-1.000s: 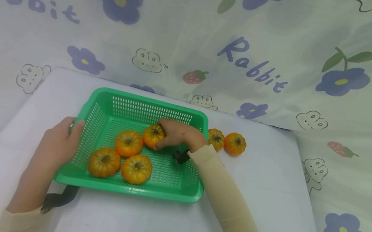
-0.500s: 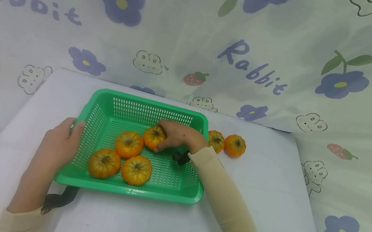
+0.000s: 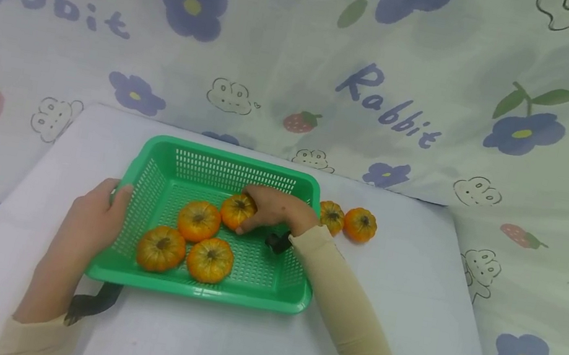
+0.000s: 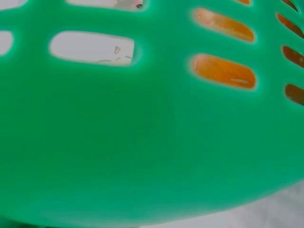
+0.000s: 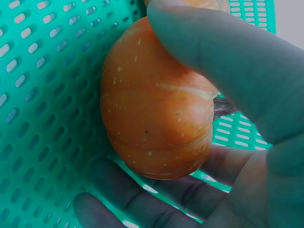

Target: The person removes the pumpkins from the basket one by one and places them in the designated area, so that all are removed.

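Observation:
My right hand (image 3: 281, 210) reaches into a green plastic basket (image 3: 197, 292) and holds a small orange pumpkin (image 3: 236, 210). In the right wrist view the thumb lies across the pumpkin (image 5: 156, 104), the fingers curve round its other side, and its brown stem points toward the palm. Three more pumpkins (image 3: 199, 222) sit close together on the basket's perforated floor, left of and in front of the held one. At the left rim, my left hand (image 3: 95, 218) grips the basket with its thumb over the edge. The slotted basket wall (image 4: 118, 123) fills the left wrist view.
Two more small pumpkins (image 3: 360, 225) lie on the white table (image 3: 387, 270), just outside the basket's right side; the nearer one is partly hidden by the rim. Behind the table hangs a pale cloth (image 3: 284, 45) printed with flowers and rabbits.
Both hands, the basket and the pumpkins keep their places. Only the whole head view has shifted slightly.

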The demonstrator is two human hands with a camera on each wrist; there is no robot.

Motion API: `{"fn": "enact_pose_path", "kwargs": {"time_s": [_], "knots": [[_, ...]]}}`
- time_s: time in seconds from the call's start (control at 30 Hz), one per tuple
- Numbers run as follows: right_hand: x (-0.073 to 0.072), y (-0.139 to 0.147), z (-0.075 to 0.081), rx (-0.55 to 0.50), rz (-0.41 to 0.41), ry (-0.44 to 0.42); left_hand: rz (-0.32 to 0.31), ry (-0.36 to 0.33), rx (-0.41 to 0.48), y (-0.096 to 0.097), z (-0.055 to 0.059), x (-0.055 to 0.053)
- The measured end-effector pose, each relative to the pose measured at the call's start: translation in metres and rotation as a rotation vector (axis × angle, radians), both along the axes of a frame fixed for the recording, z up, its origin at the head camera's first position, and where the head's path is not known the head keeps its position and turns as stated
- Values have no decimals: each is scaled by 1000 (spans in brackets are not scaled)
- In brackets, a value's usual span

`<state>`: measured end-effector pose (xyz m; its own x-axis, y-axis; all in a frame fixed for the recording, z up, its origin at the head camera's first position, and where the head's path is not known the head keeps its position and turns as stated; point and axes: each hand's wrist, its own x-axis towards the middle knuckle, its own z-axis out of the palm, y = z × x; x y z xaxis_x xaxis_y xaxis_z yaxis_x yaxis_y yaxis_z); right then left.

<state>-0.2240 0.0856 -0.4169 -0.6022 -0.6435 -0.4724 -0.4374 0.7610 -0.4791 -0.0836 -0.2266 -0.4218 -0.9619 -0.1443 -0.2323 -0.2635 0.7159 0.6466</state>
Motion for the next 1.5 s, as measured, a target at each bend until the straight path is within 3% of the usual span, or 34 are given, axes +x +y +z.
{"fn": "enact_pose_path", "kwargs": {"time_s": [0.73, 1.13, 1.5], "knots": [[1, 0, 5, 1, 5, 7, 2, -14, 9, -3, 2, -2], [5, 2, -5, 13, -3, 2, -19, -17, 6, -3, -1, 0], [2, 2, -2, 12, 5, 13, -10, 1, 17, -2, -1, -1]]}}
